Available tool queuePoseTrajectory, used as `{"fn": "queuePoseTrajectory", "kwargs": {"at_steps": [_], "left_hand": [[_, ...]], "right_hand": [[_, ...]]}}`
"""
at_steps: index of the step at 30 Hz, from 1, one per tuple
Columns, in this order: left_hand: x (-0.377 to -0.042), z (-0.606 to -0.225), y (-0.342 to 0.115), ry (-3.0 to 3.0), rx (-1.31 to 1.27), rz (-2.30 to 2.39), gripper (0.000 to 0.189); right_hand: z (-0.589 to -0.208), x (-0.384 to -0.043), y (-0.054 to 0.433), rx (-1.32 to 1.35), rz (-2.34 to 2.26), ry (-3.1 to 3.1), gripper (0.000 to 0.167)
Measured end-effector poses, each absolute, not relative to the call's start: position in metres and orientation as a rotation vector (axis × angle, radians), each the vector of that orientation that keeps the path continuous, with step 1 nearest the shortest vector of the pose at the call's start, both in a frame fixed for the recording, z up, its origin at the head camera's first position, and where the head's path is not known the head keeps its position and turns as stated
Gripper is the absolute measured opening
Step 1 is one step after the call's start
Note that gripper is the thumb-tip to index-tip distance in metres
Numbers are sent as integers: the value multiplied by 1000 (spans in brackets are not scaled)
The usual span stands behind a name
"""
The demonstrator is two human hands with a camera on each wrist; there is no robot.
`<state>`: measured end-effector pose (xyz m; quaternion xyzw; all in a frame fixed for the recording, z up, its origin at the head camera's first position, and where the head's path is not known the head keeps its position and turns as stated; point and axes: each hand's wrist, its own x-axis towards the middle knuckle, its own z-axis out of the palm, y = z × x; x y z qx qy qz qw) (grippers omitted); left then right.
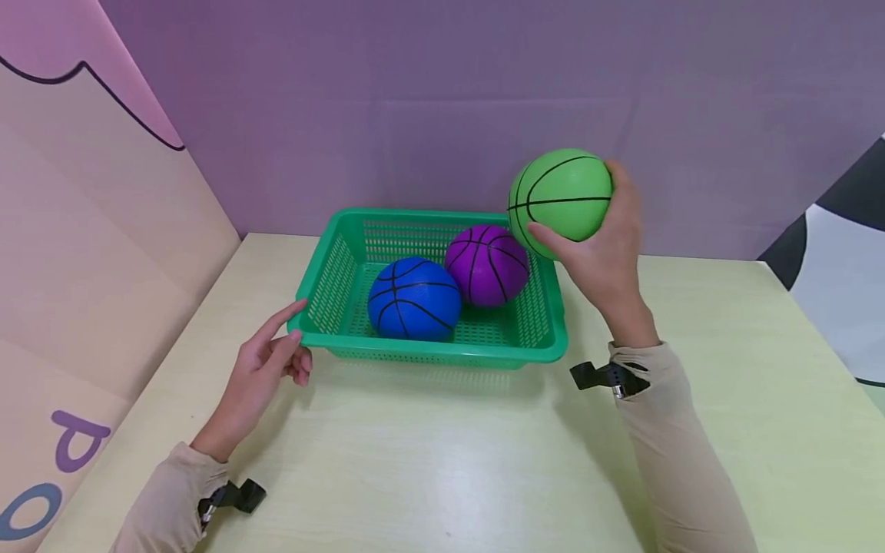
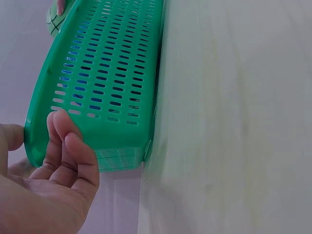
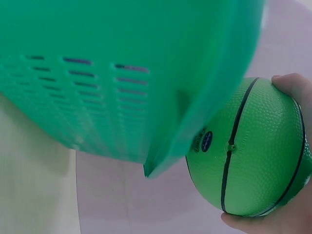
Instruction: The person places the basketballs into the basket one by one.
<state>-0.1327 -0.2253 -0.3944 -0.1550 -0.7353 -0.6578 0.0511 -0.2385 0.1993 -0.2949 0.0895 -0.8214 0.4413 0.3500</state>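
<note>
A green plastic basket (image 1: pixel 442 349) with slotted walls stands on the table, holding a blue ball (image 1: pixel 415 301) and a purple ball (image 1: pixel 487 269), both with black basketball lines. My left hand (image 1: pixel 261 369) pinches the basket's near left corner at the rim with thumb and index finger. In the left wrist view its other fingers (image 2: pixel 80 156) curl below the rim, beside the slotted wall. My right hand (image 1: pixel 604 246) grips a light green ball (image 1: pixel 563 196) above the basket's far right corner. The right wrist view shows this ball (image 3: pixel 248 151) beyond the basket's rim.
The pale wooden table (image 1: pixel 429 453) extends in front of the basket and to both sides. A purple backdrop (image 1: pixel 442 100) rises just behind the table's far edge. Printed panels stand at the left (image 1: pixel 83 230) and right (image 1: pixel 843 269).
</note>
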Motion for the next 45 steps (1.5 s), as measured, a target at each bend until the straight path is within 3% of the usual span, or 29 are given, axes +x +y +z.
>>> {"fn": "queuePoseTrajectory", "kwargs": {"at_steps": [18,45], "left_hand": [[-127,-397,-231,-2288,-496,-1952,48],[-129,-397,-227,-2220,-462,-1991,46]], "right_hand": [[-266,-235,166,413,1002,-2252,103],[-239,-260,96,704,726,-2428,103]]}}
